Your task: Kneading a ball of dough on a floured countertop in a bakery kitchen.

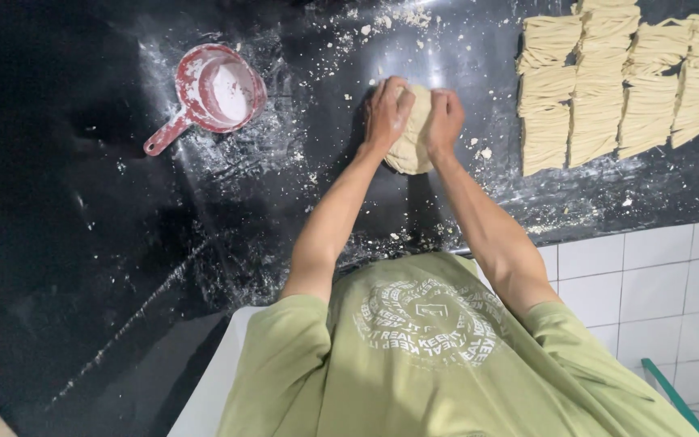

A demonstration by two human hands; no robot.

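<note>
Matt dough (pixel 411 137); glossy floured countertop (pixel 82 243); plastic scoop (pixel 216 93).

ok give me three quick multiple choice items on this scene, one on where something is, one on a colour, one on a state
1. Where does the scoop lie relative to the dough?
A. to its left
B. to its right
C. on top of it

2. What colour is the scoop's outside?
A. blue
B. red
C. yellow

3. What are the two hands doing?
A. both press on the dough
B. one holds the scoop
C. both lie flat on the bare counter

Answers:
1. A, the scoop sits on the black counter left of the dough, while the noodle bundles lie to the right.
2. B, its handle and rim show red under the flour dust.
3. A, the left hand and right hand both clasp the dough lump.
</note>
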